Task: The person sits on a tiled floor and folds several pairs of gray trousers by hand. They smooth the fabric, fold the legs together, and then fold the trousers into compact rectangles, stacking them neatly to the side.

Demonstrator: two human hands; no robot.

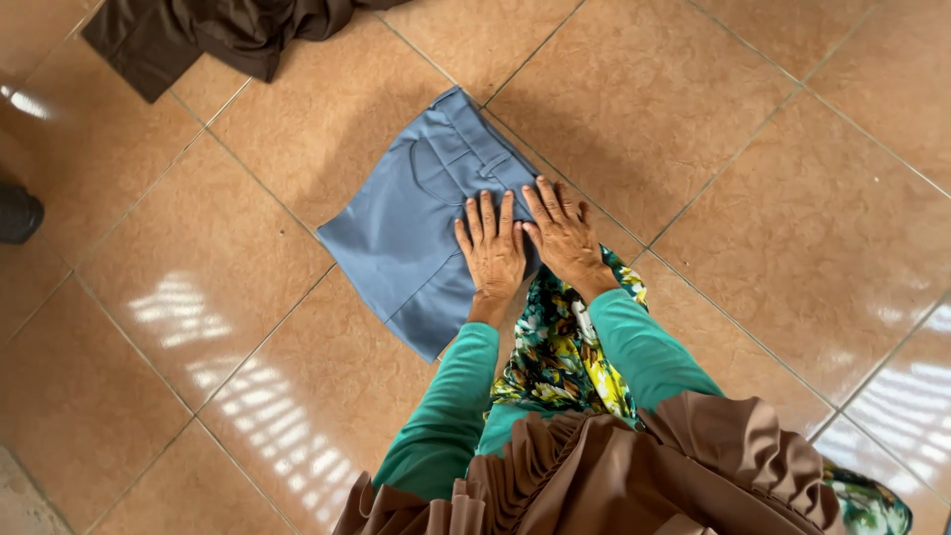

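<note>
Lying at the far left edge of the view, a dark rounded object (18, 213) sits on the tiled floor (198, 287), too cropped to identify, and a dark brown cloth (198, 30) is heaped at the top left, well apart from the hands. Nothing that could hold other things shows among them. Near the middle of the floor lie the folded blue trousers (421, 223), folded into a compact, roughly square packet whose edges run diagonal to the view and about parallel with the tile joints. The waistband end, with belt loops and a curved pocket seam showing, points up and to the right, away from the person, while the folded lower edge sits down and to the left; the longer axis runs from lower left to upper right. The left hand (492, 253) rests flat, palm down, on the right part of the trousers, its fingers (485, 216) straight and slightly spread. Just beside it, almost touching, the right hand (567, 238) presses flat on the packet's right edge, fingers fanned apart. Both arms wear teal sleeves (446, 396), with a floral fabric (560, 352) between them.
</note>
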